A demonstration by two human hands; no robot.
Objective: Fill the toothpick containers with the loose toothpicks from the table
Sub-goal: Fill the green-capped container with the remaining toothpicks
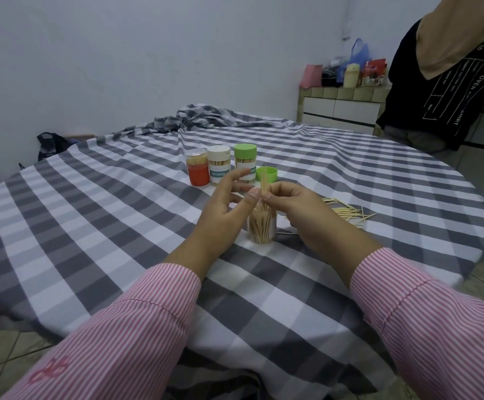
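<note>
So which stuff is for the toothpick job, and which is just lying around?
For the job: clear open container, bundle of wooden toothpicks in right hand, loose toothpicks, three capped containers, loose green lid.

Lying about: blue plastic bag, pink bag.

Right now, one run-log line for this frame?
right hand: pinching toothpick bundle | left hand: steadying bundle | open container: below, partly filled | loose toothpicks: remain

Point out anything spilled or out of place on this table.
Loose toothpicks lie scattered on the cloth right of the open container. A green lid sits off on its own behind it. The tablecloth is bunched at the far edge. Nothing looks damaged.
</note>
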